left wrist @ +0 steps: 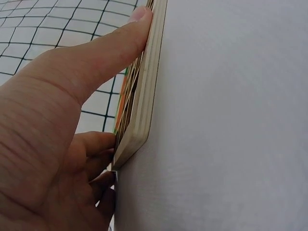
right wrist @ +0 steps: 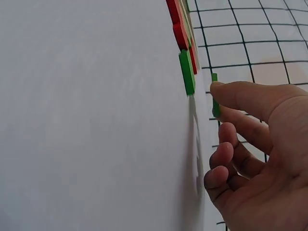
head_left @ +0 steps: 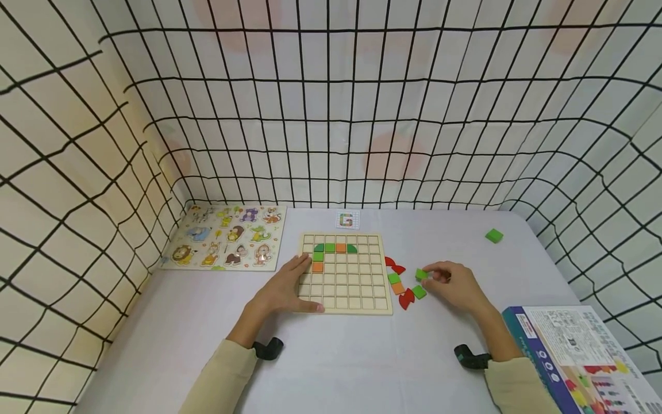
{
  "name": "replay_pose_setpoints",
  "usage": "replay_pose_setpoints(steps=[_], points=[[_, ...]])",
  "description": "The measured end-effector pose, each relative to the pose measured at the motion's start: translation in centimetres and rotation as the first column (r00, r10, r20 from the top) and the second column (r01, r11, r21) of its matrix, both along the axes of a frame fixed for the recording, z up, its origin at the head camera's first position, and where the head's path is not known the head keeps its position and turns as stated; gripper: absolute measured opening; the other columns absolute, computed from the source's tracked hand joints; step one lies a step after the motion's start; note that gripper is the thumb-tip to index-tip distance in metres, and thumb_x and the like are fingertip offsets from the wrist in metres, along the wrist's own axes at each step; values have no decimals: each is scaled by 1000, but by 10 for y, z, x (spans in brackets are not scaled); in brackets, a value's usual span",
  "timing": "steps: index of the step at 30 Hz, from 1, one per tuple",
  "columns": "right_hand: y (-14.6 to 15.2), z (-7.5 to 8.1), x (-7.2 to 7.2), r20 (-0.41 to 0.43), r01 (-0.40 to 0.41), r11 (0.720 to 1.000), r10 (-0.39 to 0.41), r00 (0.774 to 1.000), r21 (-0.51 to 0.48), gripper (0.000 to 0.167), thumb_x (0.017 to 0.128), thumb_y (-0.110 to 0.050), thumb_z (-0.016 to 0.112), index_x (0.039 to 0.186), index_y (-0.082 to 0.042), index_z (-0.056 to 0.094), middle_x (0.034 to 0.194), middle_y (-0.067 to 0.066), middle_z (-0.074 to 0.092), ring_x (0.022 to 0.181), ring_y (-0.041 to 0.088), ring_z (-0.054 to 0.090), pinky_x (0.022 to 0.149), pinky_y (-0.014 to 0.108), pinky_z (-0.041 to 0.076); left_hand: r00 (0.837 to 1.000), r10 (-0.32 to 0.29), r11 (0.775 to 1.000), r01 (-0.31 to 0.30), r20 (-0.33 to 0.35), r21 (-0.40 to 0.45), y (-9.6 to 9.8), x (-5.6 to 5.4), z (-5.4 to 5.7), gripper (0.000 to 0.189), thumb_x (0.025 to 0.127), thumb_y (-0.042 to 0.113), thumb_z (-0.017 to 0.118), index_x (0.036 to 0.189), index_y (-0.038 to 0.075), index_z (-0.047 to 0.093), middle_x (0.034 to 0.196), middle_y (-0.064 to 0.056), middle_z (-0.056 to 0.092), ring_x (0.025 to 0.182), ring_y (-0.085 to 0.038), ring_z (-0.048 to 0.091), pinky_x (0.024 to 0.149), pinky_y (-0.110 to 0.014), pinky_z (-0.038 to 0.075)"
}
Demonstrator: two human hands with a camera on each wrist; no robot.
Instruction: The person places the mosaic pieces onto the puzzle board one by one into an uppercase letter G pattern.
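My left hand (head_left: 283,287) rests at the near left corner of a wooden grid board (head_left: 357,287), its thumb straight along the near edge and its fingers against the left edge. Green and orange tiles lie in some upper-left cells, among them an orange square tile (head_left: 318,267). On the right, my right hand (head_left: 457,284) pinches a green square tile (right wrist: 215,96) between thumb and index finger, raised off the table; the other fingers are loosely curled. Below that tile lie another green square tile (head_left: 419,292) and red curved pieces (head_left: 407,299).
Between board and right hand lie an orange tile (head_left: 397,288) and more loose pieces. A small pattern card (head_left: 348,219) shows a G behind the board. An animal puzzle (head_left: 227,237) is at left, a printed box (head_left: 584,356) at right. A lone green block (head_left: 494,236) lies far right.
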State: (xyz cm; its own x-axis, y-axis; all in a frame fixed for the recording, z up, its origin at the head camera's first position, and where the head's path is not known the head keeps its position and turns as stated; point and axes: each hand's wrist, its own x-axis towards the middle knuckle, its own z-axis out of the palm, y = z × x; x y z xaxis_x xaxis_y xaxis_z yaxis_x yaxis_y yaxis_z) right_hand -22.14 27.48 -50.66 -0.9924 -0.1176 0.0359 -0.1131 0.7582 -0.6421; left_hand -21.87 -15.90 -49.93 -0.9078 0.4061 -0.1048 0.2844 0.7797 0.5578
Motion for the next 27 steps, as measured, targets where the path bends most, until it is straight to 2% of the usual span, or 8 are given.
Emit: replay_pose_setpoints(steps=[5,14,20,27], points=[[-24,5,-3,13,-3,999,3,1000,-38,28,91,-26,79,117,-14,77,91,4,61,88,22,54,71,26,48,1000,-6,1000,6,-17,-21,-1,0,-1,126,68,66,87,164,12,26,173,-5,19,161,-33,15,127,-56,25],[-70,12,-8,0,-83,989,84,996,-122,28,88,-22,82,114,-13,78,88,2,61,83,18,54,65,22,47,999,-26,999,25,-23,-29,0,0,0,125,70,66,85,165,11,24,174,-6,17,161,-33,13,127,-58,23],[-102,14,-11,-28,-161,973,159,987,-166,27,86,-22,85,111,-14,80,81,1,59,74,17,50,63,24,41,998,-43,998,41,-40,-52,0,-3,-4,126,71,69,82,165,10,23,174,-7,15,161,-34,13,127,-57,23],[-138,11,-13,-24,-219,950,219,975,-222,23,86,-19,84,109,-15,81,81,0,60,71,15,50,63,22,42,999,-43,998,42,-28,-47,0,-4,-3,125,71,69,82,165,11,23,174,-7,15,161,-34,11,127,-58,23]])
